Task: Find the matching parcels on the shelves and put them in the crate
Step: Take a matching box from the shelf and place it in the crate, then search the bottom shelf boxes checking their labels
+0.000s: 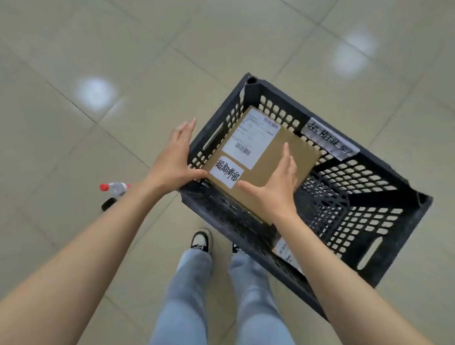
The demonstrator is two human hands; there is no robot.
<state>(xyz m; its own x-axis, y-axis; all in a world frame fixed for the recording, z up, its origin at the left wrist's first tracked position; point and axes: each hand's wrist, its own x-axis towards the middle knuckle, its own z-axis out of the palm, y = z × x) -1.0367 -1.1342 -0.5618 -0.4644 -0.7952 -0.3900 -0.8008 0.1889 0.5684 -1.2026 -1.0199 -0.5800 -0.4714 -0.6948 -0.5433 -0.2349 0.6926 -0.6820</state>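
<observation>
Cardboard parcel sits tilted inside black crate on tiled floor. Left hand at parcel's left edge, fingers straight, thumb touching corner. Right hand flat on parcel top, fingers spread and straight. White labels on parcel. Second small parcel low in crate. Bottle lies on floor.

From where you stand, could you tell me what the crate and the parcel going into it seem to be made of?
The crate looks like rigid moulded plastic, matte black: its walls are a regular lattice of holes with slot handles. The parcel looks like brown corrugated cardboard, matte, with white paper labels stuck on top; its inside is not visible.
</observation>
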